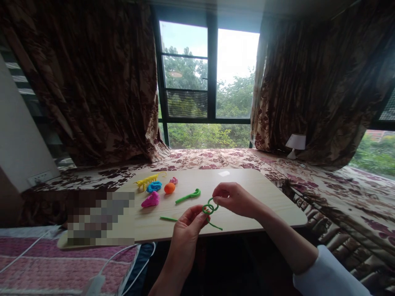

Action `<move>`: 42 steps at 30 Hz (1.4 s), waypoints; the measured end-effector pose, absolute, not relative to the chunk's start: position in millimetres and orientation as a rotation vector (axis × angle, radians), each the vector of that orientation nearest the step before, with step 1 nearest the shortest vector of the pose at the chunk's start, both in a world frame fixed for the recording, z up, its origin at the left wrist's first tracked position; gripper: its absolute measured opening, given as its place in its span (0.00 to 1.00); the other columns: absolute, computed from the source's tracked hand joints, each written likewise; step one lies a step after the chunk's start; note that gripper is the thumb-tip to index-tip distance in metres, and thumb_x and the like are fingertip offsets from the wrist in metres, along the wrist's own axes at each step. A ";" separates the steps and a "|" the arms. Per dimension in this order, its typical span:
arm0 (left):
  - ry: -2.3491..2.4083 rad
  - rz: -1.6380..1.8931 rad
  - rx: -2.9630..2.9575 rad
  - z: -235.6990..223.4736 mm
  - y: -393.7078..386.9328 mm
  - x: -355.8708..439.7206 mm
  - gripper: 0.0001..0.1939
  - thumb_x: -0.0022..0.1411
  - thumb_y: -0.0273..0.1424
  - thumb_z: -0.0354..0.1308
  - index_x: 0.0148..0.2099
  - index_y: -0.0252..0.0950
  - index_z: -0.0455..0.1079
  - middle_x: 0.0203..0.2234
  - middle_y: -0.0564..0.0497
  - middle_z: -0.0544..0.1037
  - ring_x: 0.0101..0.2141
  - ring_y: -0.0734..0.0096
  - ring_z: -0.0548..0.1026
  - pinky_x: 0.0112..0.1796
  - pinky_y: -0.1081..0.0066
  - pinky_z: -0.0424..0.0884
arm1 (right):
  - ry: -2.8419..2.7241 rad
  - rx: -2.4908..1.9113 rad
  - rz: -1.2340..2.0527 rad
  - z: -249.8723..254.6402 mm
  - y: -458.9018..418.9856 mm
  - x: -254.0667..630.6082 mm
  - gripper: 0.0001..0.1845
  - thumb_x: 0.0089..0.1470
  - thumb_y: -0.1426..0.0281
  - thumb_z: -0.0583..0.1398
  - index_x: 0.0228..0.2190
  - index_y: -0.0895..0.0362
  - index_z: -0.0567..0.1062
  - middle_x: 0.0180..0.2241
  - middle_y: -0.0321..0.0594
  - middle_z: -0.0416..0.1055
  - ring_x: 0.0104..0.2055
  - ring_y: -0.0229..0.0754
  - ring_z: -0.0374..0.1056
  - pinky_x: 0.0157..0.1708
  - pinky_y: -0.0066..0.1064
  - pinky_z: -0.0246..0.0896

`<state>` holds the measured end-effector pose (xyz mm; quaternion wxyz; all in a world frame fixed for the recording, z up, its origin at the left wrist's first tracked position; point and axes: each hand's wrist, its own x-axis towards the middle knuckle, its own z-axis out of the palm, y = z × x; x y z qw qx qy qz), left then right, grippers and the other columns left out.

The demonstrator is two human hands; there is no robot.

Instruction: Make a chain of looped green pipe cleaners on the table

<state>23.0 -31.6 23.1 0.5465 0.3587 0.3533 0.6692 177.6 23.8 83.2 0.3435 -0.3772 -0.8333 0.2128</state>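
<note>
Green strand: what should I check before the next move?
1. Left hand grips strand: ok, pinched between thumb and fingers.
2. Right hand at strand: ok, fingertips at the upper loop.
3. Loops crossed securely: cannot tell, the crossing is too small to read.
4. Green end left of the left hand joins the strand: cannot tell, the hand hides it.
5. Curled green piece out of the hands: ok, lying on the table.

A room in a home is suggested by the floral curtains (114,82) hung beside a wide window (212,78), the patterned sill cover (200,158), the small lamp (296,142) and the pink quilted spread (61,267).
</note>
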 end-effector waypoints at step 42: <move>1.132 1.565 1.337 21.5 -32.5 22.0 0.14 0.53 0.35 0.57 0.43 0.37 0.72 0.33 0.52 0.78 0.35 0.71 0.73 0.39 0.74 0.66 | -2.206 -0.964 0.459 71.5 -5.4 175.6 0.05 0.50 0.69 0.57 0.28 0.54 0.74 0.28 0.34 0.68 0.27 0.32 0.63 0.26 0.24 0.55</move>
